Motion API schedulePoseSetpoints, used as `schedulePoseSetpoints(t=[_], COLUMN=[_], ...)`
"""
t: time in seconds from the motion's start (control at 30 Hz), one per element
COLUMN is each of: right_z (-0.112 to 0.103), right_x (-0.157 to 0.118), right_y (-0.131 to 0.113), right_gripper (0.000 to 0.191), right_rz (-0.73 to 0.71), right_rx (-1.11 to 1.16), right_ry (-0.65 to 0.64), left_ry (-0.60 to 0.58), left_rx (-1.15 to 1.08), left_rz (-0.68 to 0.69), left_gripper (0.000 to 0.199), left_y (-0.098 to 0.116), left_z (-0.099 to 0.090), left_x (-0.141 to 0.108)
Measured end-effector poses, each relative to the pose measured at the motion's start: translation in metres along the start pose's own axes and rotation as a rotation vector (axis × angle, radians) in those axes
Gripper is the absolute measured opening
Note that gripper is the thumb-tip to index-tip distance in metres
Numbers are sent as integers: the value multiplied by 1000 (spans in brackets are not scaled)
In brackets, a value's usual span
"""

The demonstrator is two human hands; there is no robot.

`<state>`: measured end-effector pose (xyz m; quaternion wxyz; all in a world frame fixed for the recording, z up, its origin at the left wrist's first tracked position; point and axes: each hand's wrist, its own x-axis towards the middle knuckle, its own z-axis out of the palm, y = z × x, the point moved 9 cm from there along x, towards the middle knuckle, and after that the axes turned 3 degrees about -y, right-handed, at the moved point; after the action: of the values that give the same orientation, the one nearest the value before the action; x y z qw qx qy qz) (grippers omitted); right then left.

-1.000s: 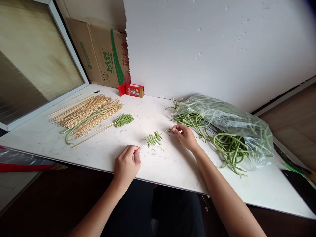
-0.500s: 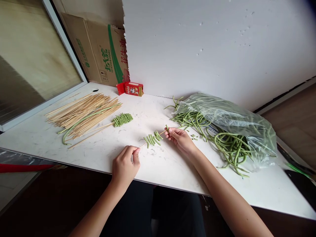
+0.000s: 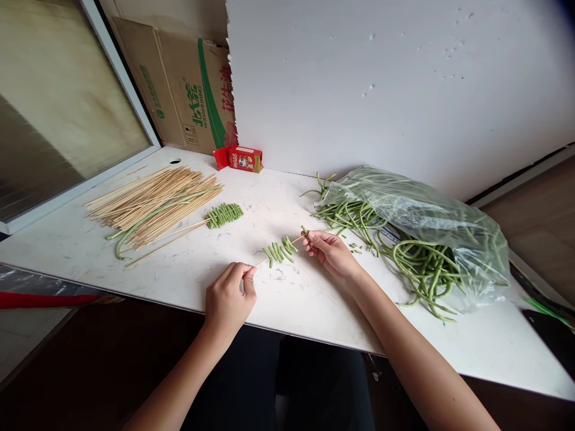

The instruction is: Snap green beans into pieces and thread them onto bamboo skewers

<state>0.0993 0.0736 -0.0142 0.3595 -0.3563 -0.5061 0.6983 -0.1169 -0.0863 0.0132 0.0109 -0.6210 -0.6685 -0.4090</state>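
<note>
My left hand (image 3: 231, 291) pinches one end of a thin wooden skewer (image 3: 260, 262) above the front of the table. Several short pieces of green bean (image 3: 279, 251) sit crosswise along the skewer's middle. At the other end, my right hand (image 3: 330, 251) is closed on a single bean piece (image 3: 305, 230), which is at the skewer's tip; whether the tip has pierced it I cannot tell. Farther back to the left lies another skewer packed with bean pieces (image 3: 224, 215).
A heap of bare skewers (image 3: 157, 203) lies at the left, a long bean (image 3: 153, 215) across it. At the right a clear plastic bag (image 3: 426, 203) spills long green beans (image 3: 426, 269). A small red box (image 3: 245, 159) and a cardboard carton (image 3: 179, 90) stand behind.
The view has shifted slightly. Both hands keep their hold on the skewer and bean piece, with hardly any visible movement.
</note>
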Motion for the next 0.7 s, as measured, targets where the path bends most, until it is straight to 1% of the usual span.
schedulePoseSetpoints(t=[0.17, 0.3, 0.5, 0.7], right_z=[-3, -7, -9, -7], right_x=[0, 2, 5, 5], right_y=[3, 3, 5, 8], right_gripper=[38, 35, 36, 37], right_rz=[26, -3, -21, -17], right_rx=[9, -20, -69, -54], right_ry=[34, 47, 47, 35], left_ry=[-3, -5, 1, 5], left_rx=[16, 37, 42, 32], left_rz=[-1, -5, -4, -6], left_gripper=[16, 16, 16, 15], left_y=[0, 0, -1, -3], left_z=[0, 0, 0, 1], left_x=[0, 0, -1, -1])
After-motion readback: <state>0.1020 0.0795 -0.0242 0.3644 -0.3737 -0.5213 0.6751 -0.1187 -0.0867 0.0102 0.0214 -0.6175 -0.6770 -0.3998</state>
